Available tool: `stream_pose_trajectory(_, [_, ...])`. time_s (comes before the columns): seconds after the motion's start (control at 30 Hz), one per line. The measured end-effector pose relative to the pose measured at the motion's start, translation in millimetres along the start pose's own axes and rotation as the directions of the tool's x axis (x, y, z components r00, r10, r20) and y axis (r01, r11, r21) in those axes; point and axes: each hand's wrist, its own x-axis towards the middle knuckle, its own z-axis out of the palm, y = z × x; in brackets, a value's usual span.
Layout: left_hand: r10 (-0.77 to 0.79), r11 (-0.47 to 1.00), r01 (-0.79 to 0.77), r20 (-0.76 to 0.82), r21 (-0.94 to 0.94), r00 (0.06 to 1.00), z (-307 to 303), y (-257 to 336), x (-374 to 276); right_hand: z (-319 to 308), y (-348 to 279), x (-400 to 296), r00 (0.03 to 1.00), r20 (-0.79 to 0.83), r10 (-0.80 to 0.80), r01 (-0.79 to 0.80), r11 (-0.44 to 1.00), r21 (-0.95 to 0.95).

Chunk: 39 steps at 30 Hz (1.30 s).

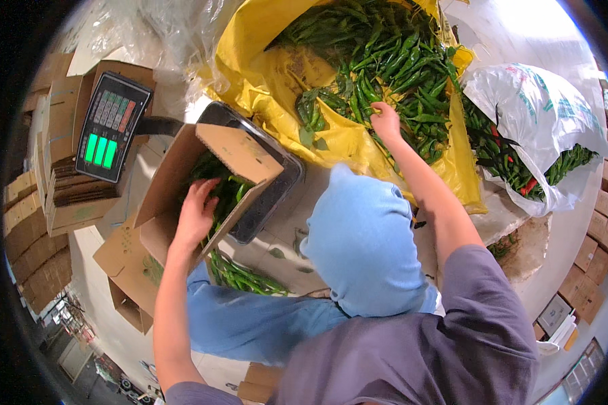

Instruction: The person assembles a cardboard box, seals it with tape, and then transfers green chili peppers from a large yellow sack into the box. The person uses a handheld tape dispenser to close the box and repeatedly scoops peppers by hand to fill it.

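Observation:
My left hand (pixel 197 212) reaches into an open cardboard box (pixel 169 174) with its fingers apart over green chili peppers (pixel 243 191). The box is tilted on the black platform of a digital scale (pixel 263 215). My right hand (pixel 386 121) is at the green chili peppers (pixel 408 63) heaped on a spread yellow plastic sack (pixel 289 119); its fingertips touch or pinch a pepper, and I cannot tell whether they grip it. More green peppers (pixel 243 276) lie on the floor beside the box, near my blue-clad leg.
The scale's lit display (pixel 100 151) stands at the left, before stacked flattened cartons (pixel 63 202). A white plastic bag (pixel 532 111) with green and red peppers lies at the right. Clear plastic film (pixel 167 45) is at the top left. Stacked boxes (pixel 603 228) line the right side.

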Motion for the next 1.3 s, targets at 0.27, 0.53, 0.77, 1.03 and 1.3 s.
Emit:
stream_pose_trajectory(0.27, [-0.135, 0.943, -0.002, -0.386, -0.334, 0.912, -23.6, 103.0, -6.8, 28.1, 0.2, 19.2, 0.997, -0.049, -0.060, 0.031, 0.885, -0.465])
stream_pose_trajectory(0.53, [-0.014, 0.772, -0.142, -0.240, -0.619, 0.971, 31.9, 177.2, -1.5, 19.3, 12.9, 40.2, 0.985, -0.041, -0.169, 0.092, 0.703, -0.705])
stream_pose_trajectory(0.77, [-0.026, 0.724, 0.107, 0.128, -0.681, 0.991, 92.9, 172.2, 97.8, -5.3, -7.6, 14.8, 0.967, -0.016, -0.255, 0.231, 0.899, -0.372])
stream_pose_trajectory(1.03, [0.607, 0.695, -0.657, 0.252, 0.292, 0.754, 112.8, 176.5, 164.3, -69.5, -51.7, -101.5, 0.873, 0.133, -0.469, 0.415, 0.859, 0.299])
stream_pose_trajectory(1.3, [0.470, 0.844, -0.306, 0.333, -0.441, 0.817, 110.8, 161.6, 125.0, -94.5, -51.4, -127.7, 0.890, 0.372, -0.265, -0.159, 0.583, 0.797])
